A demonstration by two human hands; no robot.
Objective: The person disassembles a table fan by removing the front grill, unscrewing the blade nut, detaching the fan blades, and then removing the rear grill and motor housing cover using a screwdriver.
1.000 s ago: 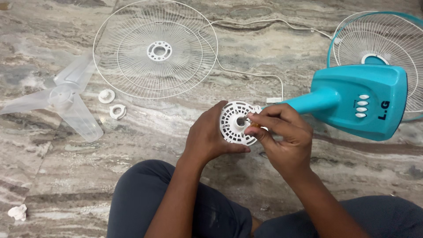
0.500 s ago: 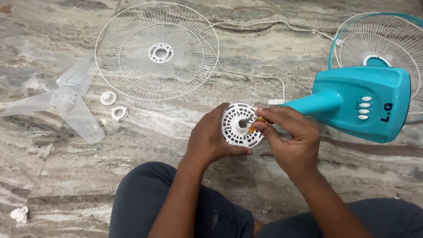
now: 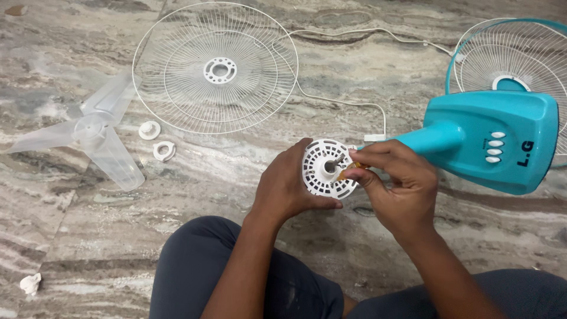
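Left hand (image 3: pixel 283 186) grips white vented disc (image 3: pixel 323 170) by rim at 9 o'clock; right hand (image 3: pixel 393 183) pinches small screwdriver (image 3: pixel 341 167) at hub. Disc likely light, stiff, brittle; rim safest hold.

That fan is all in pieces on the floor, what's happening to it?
A person sits on the stone floor with a fan taken apart. The left hand grips a round white slotted part on the end of the teal fan body. The right hand pokes a small orange-handled tool at its middle. A wire grille, clear blades and two small white rings lie nearby.
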